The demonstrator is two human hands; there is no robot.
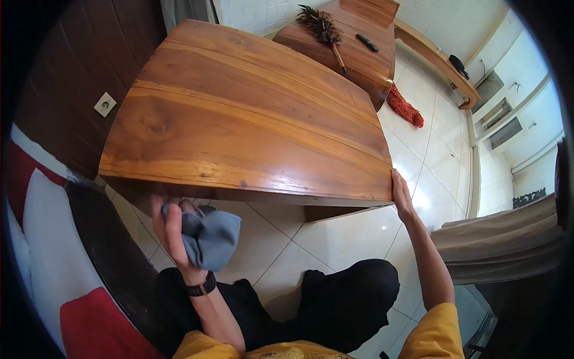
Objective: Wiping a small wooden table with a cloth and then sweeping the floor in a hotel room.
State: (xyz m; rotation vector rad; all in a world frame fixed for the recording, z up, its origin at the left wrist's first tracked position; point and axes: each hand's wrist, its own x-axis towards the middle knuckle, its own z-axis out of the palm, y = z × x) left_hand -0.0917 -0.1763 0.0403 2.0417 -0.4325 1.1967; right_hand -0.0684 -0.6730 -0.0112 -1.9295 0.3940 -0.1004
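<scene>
A brown wooden table [251,121] with a glossy plank top stands before me. In my left hand [172,224] is a bunched grey-blue cloth [213,238], held just below the table's near edge at the left. Part of that hand's fingers is in shadow by the table's front side, and I cannot tell whether they touch the wood. My right hand [402,195] rests against the near right corner of the table, with its fingers along the side edge and no object seen in it.
Behind stands a second wooden table [309,42] bearing a feather duster [320,29] and a dark elongated object [367,42]. A red fluffy duster [405,107] hangs low beside it. A wooden bench [435,56] runs along the right wall. A beige curtain [497,242] hangs at right.
</scene>
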